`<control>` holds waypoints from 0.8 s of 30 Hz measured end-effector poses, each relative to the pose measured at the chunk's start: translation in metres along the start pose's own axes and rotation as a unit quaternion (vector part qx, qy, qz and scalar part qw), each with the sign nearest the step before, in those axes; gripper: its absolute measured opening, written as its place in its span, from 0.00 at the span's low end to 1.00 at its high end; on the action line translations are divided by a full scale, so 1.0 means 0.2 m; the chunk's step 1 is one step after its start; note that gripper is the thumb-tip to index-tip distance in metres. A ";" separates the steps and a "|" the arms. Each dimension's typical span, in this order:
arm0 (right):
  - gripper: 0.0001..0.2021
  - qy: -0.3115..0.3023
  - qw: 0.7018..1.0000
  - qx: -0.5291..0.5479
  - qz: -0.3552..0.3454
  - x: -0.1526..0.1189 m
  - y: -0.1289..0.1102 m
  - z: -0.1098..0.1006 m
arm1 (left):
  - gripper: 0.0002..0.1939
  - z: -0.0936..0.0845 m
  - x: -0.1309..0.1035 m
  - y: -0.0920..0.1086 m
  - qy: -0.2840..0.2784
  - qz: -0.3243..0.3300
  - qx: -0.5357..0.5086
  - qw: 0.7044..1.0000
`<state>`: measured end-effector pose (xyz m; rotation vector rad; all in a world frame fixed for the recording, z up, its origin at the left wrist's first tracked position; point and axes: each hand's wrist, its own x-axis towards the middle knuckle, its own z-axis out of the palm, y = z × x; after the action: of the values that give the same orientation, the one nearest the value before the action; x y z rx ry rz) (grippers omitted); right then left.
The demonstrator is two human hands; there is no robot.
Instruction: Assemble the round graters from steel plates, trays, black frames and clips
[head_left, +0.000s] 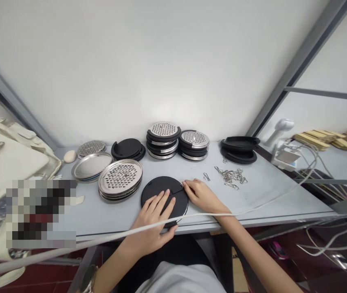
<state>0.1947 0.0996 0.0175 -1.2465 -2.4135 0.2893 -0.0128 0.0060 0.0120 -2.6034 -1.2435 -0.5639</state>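
Note:
A round black disc lies on the table in front of me, a thin silver rim showing at its lower right. My left hand rests on top of it, fingers stretched and spread, thumb at the near edge. At the disc's right edge, my right hand pinches a small metal hook, mostly covered by the fingertips. A narrow slot runs across the disc there. To the right lie a single metal hook and a loose pile of similar hooks.
Perforated metal grater discs and plain metal discs are stacked left. Behind stand stacks of black-rimmed graters and black holders. A white cable crosses before my arms. A cream bag is far left.

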 end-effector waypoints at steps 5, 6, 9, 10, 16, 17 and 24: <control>0.18 -0.008 1.000 -0.003 -0.010 0.00 0.00 -0.01 | 0.31 0.00 0.00 0.00 -0.012 0.000 0.004 1.000; 0.18 -0.010 1.000 0.003 -0.012 0.00 0.01 -0.01 | 0.31 0.00 0.00 0.00 -0.016 -0.001 0.004 1.000; 0.18 -0.011 1.000 0.019 -0.022 0.00 0.01 -0.02 | 0.31 0.00 0.00 0.00 -0.025 -0.003 0.003 1.000; 0.17 -0.010 0.999 0.023 -0.024 0.00 0.01 -0.02 | 0.31 0.00 0.00 0.00 -0.027 -0.003 0.003 1.000; 0.18 -0.005 0.999 0.038 -0.020 -0.01 0.00 -0.03 | 0.31 0.00 0.00 0.00 -0.030 -0.001 0.011 1.000; 0.18 -0.005 0.999 0.039 -0.017 -0.01 0.00 -0.03 | 0.31 0.00 0.00 0.00 -0.030 -0.001 0.012 0.999; 0.19 -0.007 0.999 0.047 -0.008 -0.01 0.00 -0.03 | 0.31 0.00 0.00 0.00 -0.019 -0.005 0.015 1.000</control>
<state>0.1971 0.0983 0.0222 -1.1875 -2.3905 0.4044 -0.0122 0.0057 0.0109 -2.5948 -1.2678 -0.4965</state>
